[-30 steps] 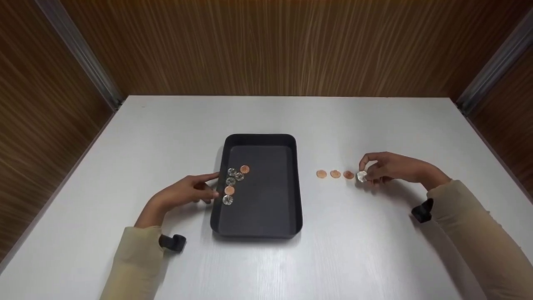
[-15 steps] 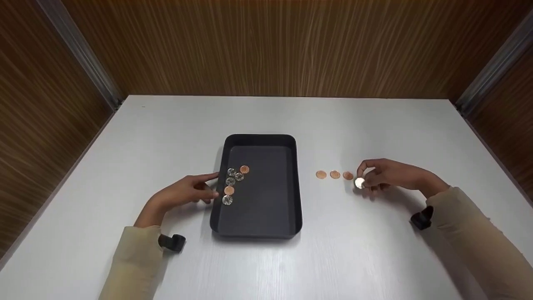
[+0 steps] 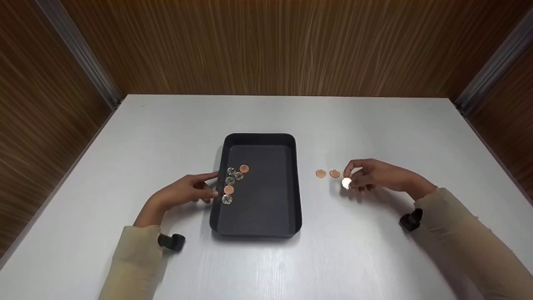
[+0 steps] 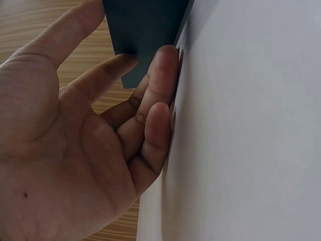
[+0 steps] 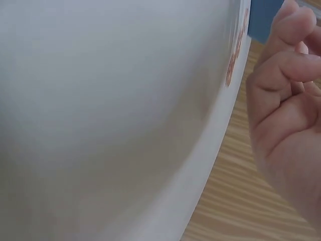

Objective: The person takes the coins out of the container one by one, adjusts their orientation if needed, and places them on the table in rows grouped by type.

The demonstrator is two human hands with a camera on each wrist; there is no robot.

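Observation:
A black tray [image 3: 296,183] sits mid-table with several silver and copper coins [image 3: 233,181] along its left side. My left hand [image 3: 207,188] rests on the table against the tray's left wall, fingers relaxed and holding nothing; in the left wrist view the left hand [image 4: 120,115] lies beside the tray [image 4: 145,30]. My right hand [image 3: 353,177] pinches a silver coin [image 3: 346,183] just above the table, right of the tray. Two copper coins [image 3: 327,173] lie in a row to its left. In the right wrist view the curled fingers [image 5: 286,90] hide the silver coin.
The white table [image 3: 266,116] is walled by wood panels at the back and both sides. Bare tabletop lies behind the tray and along the front edge. A black wrist camera sits on each sleeve [image 3: 173,241].
My right hand has moved left with the silver coin, now covering the third copper coin of the row. The left hand and tray have not moved.

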